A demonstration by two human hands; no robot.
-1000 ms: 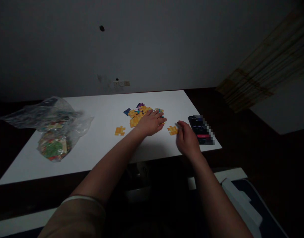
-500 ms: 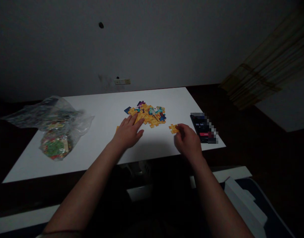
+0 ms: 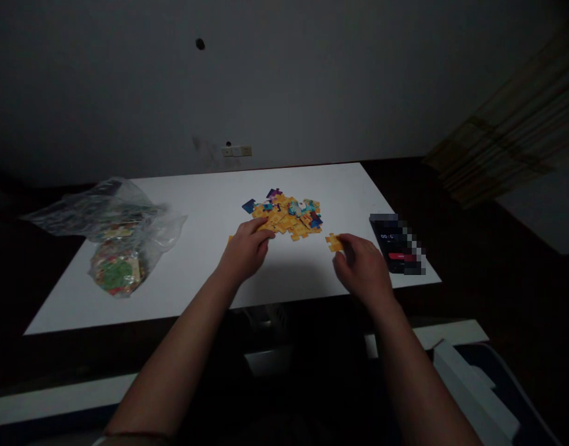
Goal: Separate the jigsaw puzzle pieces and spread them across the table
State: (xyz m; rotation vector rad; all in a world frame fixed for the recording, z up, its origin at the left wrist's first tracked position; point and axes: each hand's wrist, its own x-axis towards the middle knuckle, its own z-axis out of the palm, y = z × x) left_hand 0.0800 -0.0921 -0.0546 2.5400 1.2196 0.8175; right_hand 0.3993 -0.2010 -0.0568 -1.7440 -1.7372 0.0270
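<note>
Left hand (image 3: 245, 250) now curls, hiding a yellow piece (image 3: 229, 239).

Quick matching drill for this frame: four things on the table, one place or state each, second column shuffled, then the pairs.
Things:
1. plastic bag of puzzle pieces
2. phone
3. single yellow puzzle piece
4. pile of puzzle pieces

Places or states:
A. at the fingertips of the right hand
B. far left of the white table
C. near the right edge of the table, screen lit
D. middle of the table, just beyond the left hand

Pairs: 1-B, 2-C, 3-A, 4-D
</note>
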